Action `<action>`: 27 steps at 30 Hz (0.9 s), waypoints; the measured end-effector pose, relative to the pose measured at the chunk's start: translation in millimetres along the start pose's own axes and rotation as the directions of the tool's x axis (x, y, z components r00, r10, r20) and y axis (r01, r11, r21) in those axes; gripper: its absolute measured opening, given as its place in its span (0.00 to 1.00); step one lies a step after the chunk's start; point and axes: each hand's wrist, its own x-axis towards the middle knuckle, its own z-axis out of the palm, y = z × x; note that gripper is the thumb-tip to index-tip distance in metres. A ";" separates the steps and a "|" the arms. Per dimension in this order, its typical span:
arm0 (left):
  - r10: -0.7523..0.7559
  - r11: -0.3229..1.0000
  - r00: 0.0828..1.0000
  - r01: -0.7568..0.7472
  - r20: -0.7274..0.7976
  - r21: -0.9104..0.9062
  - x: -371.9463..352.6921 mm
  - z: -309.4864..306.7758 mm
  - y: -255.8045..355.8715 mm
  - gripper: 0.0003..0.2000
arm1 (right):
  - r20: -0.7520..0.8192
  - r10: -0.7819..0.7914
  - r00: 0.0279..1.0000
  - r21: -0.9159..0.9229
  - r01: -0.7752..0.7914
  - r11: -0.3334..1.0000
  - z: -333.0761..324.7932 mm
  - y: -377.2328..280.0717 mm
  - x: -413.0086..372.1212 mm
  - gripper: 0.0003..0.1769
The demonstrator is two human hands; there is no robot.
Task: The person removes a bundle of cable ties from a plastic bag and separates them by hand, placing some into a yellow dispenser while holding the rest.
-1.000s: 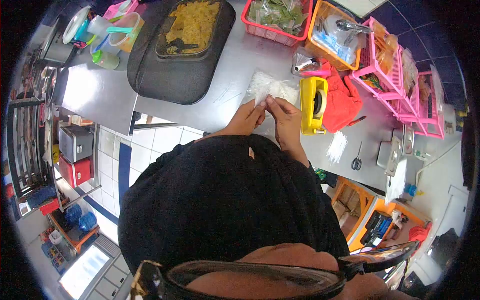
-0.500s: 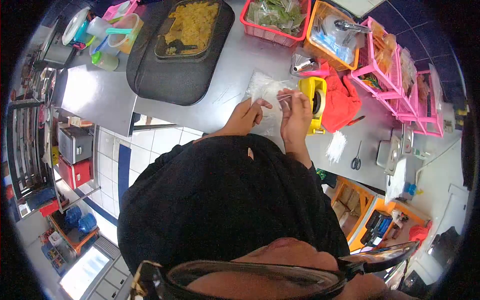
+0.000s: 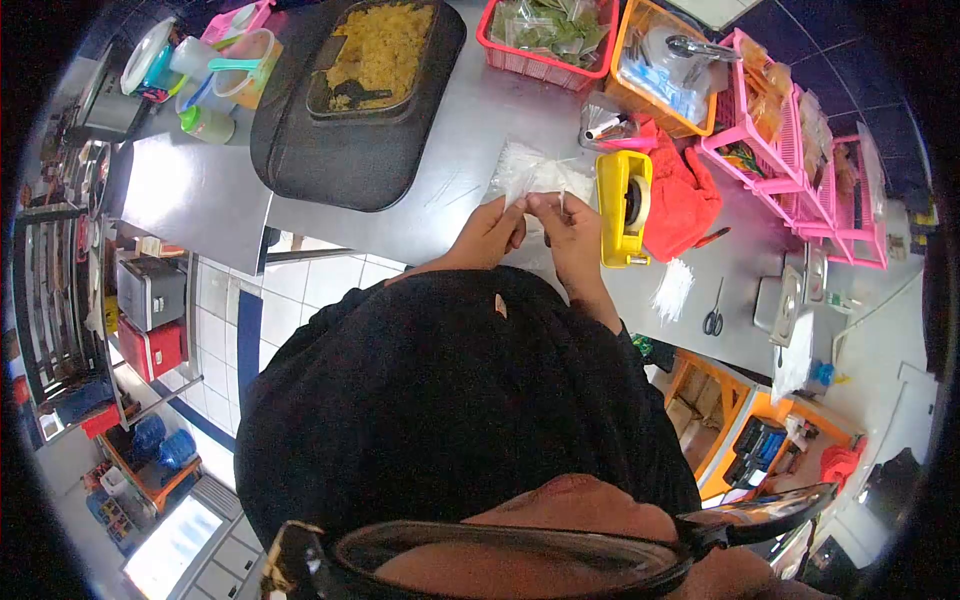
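Note:
My left hand (image 3: 488, 236) is closed, its thumb and fingers pinching a small clear plastic bag (image 3: 516, 188). Beside it, my right hand (image 3: 572, 232) is closed too, its thumb and forefinger meeting the left fingertips at the bag's edge. A thin white strip (image 3: 562, 201) sticks up from the right fingers. Under and beyond both hands lies a pile of clear and white plastic (image 3: 545, 170) on the steel table. Just right of my right hand stands a yellow tape dispenser (image 3: 620, 215) with a roll in it. More thin white strips (image 3: 672, 292) lie fanned on the table.
A tray of yellow food (image 3: 385, 50) sits on a black mat (image 3: 285, 150). At the back are a red basket (image 3: 545, 72) of leafy packets, an orange basket (image 3: 668, 120) and pink racks (image 3: 765, 180). A red cloth (image 3: 685, 215) and scissors (image 3: 713, 318) lie to the right.
My right hand has moved left and turned inward, away from the tape dispenser. Its fingertips now meet those of my left hand, which has hardly moved.

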 end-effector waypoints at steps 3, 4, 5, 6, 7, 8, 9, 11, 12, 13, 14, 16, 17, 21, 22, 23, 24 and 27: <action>-0.005 1.000 1.000 0.005 0.001 -0.012 -0.7 1.9 7.1 0.16 | -0.063 -0.027 0.998 0.015 0.028 1.000 -0.1 -1.7 -1.3 0.07; -0.006 1.000 1.000 0.006 -0.002 -0.026 -0.6 2.7 8.1 0.16 | -0.085 -0.041 0.996 0.023 0.043 0.999 -0.3 -1.9 -1.9 0.06; -0.009 1.000 1.000 0.008 -0.003 -0.028 0.1 2.4 7.3 0.16 | -0.175 -0.121 0.977 -0.003 0.122 0.993 -2.2 1.6 -0.4 0.07; -0.011 0.999 1.000 0.011 -0.004 -0.031 1.3 1.8 5.3 0.16 | -0.261 -0.200 0.945 -0.037 0.197 0.980 -5.0 6.5 1.7 0.07; -0.015 0.999 1.000 0.014 -0.005 -0.034 2.5 1.1 3.1 0.16 | -0.341 -0.277 0.898 -0.076 0.268 0.960 -7.2 9.1 2.9 0.07; -0.055 0.995 0.998 0.053 -0.020 -0.079 3.7 0.2 0.3 0.16 | -0.402 -0.376 0.835 -0.188 0.327 0.926 -9.2 9.6 2.6 0.06; -0.096 0.988 0.995 0.092 -0.033 -0.124 4.7 -0.6 -2.1 0.16 | -0.447 -0.475 0.758 -0.303 0.371 0.878 -9.9 5.2 0.5 0.05; -0.184 0.952 0.983 0.180 0.006 -0.249 8.0 -3.9 -3.6 0.16 | -0.302 -0.711 0.635 -0.558 0.487 0.672 -15.0 7.8 -1.6 0.06; -0.227 0.917 0.972 0.234 0.060 -0.323 9.0 -6.6 -1.5 0.16 | -0.104 -0.807 0.582 -0.661 0.565 0.493 -18.0 11.2 -2.9 0.09; -0.265 0.873 0.957 0.290 0.117 -0.392 9.2 -7.8 1.0 0.16 | 0.105 -0.852 0.513 -0.720 0.630 0.291 -19.8 12.8 -4.8 0.12; -0.286 0.841 0.947 0.321 0.145 -0.435 8.8 -8.0 4.4 0.16 | 0.319 -0.761 0.565 -0.753 0.638 0.158 -21.3 12.7 -7.8 0.17; -0.320 0.769 0.926 0.377 0.200 -0.516 6.9 -7.6 17.4 0.17 | 0.335 -0.733 0.592 -0.646 0.711 0.278 -9.0 19.2 -7.4 0.20; -0.334 0.775 0.929 0.368 0.161 -0.514 7.4 -7.0 17.1 0.16 | 0.347 -0.720 0.601 -0.584 0.739 0.335 -5.6 23.9 -5.6 0.22; -0.239 0.873 0.967 0.252 0.084 -0.419 7.5 -7.5 5.5 0.13 | 0.276 -0.807 0.522 -0.397 0.826 0.399 0.5 10.9 -2.9 0.17; -0.177 0.908 0.980 0.199 0.093 -0.368 7.5 -8.1 3.1 0.13 | 0.122 -0.709 0.694 -0.366 0.696 0.618 2.1 10.2 -4.9 0.15; -0.145 0.924 0.985 0.170 0.099 -0.342 7.3 -7.7 1.5 0.13 | -0.022 -0.557 0.831 -0.295 0.526 0.797 3.2 9.8 -8.3 0.13; -0.113 0.938 0.988 0.140 0.105 -0.316 5.9 -5.9 2.8 0.14 | -0.146 -0.359 0.922 -0.189 0.330 0.925 3.6 9.7 -10.3 0.11; -0.040 0.988 0.995 0.053 0.088 -0.146 -0.7 2.2 8.8 0.14 | -0.135 -0.133 0.982 0.074 0.144 0.987 2.9 12.4 2.2 0.10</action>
